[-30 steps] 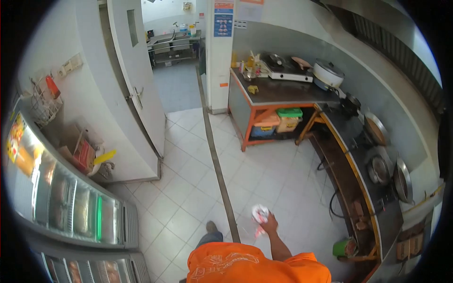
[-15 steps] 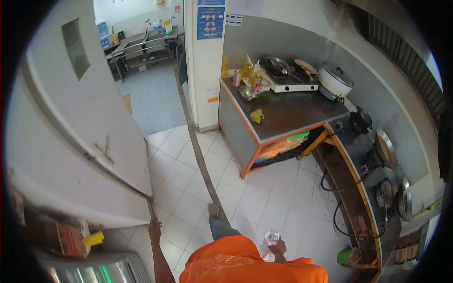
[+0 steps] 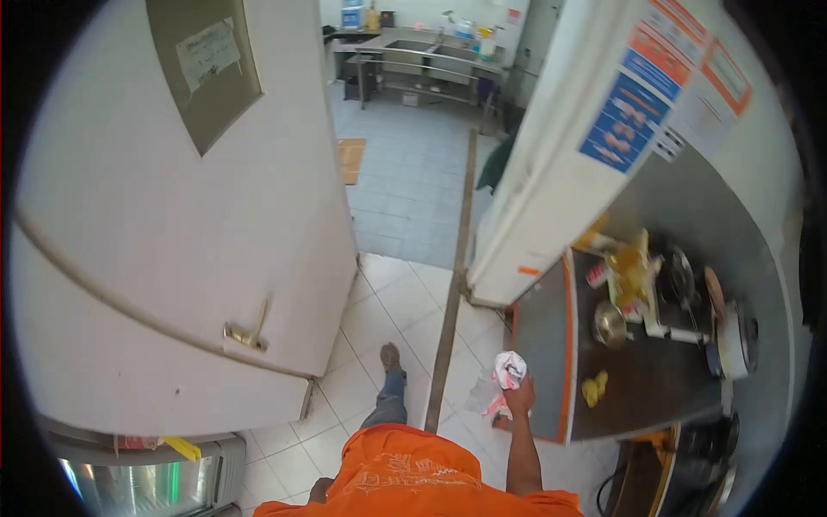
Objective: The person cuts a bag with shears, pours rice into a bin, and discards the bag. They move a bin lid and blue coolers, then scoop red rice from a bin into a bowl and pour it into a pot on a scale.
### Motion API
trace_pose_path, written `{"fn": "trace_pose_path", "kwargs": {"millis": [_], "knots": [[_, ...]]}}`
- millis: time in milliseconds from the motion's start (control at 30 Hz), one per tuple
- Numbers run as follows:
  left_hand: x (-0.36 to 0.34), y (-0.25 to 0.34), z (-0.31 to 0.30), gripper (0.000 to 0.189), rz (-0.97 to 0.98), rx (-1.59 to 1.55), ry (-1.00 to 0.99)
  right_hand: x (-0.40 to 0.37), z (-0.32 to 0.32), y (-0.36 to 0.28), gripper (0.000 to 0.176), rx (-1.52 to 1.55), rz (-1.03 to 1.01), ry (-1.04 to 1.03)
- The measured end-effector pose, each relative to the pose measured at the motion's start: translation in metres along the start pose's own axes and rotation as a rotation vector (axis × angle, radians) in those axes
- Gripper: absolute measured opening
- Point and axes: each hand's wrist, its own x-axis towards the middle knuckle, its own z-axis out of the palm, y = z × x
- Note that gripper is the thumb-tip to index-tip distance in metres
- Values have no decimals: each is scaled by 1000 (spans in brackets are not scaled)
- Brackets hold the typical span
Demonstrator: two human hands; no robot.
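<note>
My right hand (image 3: 520, 397) is stretched forward and closed around a crumpled plastic bag (image 3: 510, 370), white with red marks. A thin, see-through part of it hangs down over the floor tiles. That hand is near the side of the orange-edged worktable (image 3: 543, 345). Low beside my orange shirt, only a small part of my left hand (image 3: 320, 490) shows, with its fingers hidden. It is nearest to the white door (image 3: 250, 224), below its handle (image 3: 248, 332).
Through the doorway lies a tiled room with a sink counter (image 3: 422, 53). The worktable carries a metal bowl (image 3: 610, 325), a yellow cloth (image 3: 594, 389), a stove (image 3: 676, 314) and a pot (image 3: 734, 340). A glass-fronted appliance (image 3: 142, 482) stands at lower left.
I have stepped toward the doorway, and the view has swung right to left. My right hand has moved forward with the bag. My left arm has drawn back toward my body.
</note>
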Motion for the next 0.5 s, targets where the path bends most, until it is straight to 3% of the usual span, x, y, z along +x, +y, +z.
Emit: {"fn": "trace_pose_path", "kwargs": {"millis": [100,200,267,333,367,400,500], "knots": [[57,91,-46,24,-9,-69,-19,68,34,-43,65,-2,39,-47],[131,229,-111,24,95,-151,18,112,64,-73,69,-14,157,-52],[190,341,-168,29,282,-63,125,133,70,-108,72,-41,326,-94],[191,455,-226,39,619,171,379,148,91,-97,75,-91,320,-97],[199,513,-261,40,801,431,434,162,109,-95,78,-112,311,-88],[195,574,-285,40,681,147,446,178,116,-103,78,-111,298,-97],[157,721,-355,36,854,-145,450,223,129,-130,82,-163,401,-195]]}}
